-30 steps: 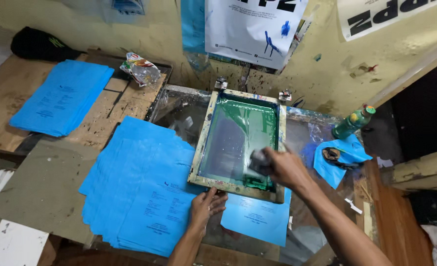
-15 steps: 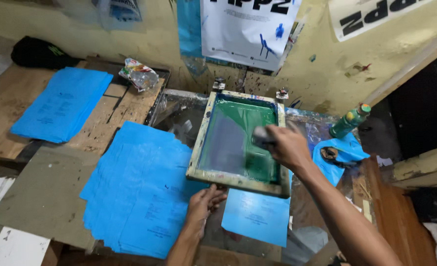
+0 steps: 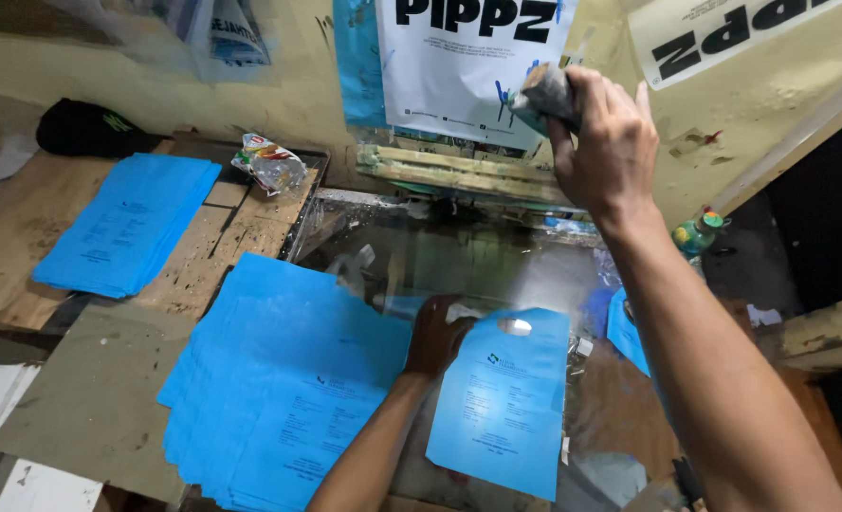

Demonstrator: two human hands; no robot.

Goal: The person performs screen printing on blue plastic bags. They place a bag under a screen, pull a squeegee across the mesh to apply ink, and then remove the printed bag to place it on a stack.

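Observation:
My right hand [image 3: 599,133] is raised high against the wall and grips an ink-smeared squeegee [image 3: 546,95]. The wooden printing screen frame [image 3: 459,169] is tipped up on its hinges behind the glass bed [image 3: 459,261], so only its edge shows. My left hand [image 3: 437,334] rests on the bed at the top left corner of a printed blue bag [image 3: 504,398] with a cut-out handle hole. Just left of that hand lies a fanned stack of blue bags [image 3: 283,384].
A second neat pile of blue bags [image 3: 127,223] lies on the wooden bench at far left. A crumpled plastic wrapper [image 3: 271,163], a dark cap [image 3: 84,128], a green bottle [image 3: 698,232] at right, a grey board [image 3: 99,398] and wall posters [image 3: 468,57] surround the bed.
The screen frame has swung up from flat on the bed to raised. My right hand rose with the squeegee. The printed blue bag is now uncovered, and my left hand reached onto it.

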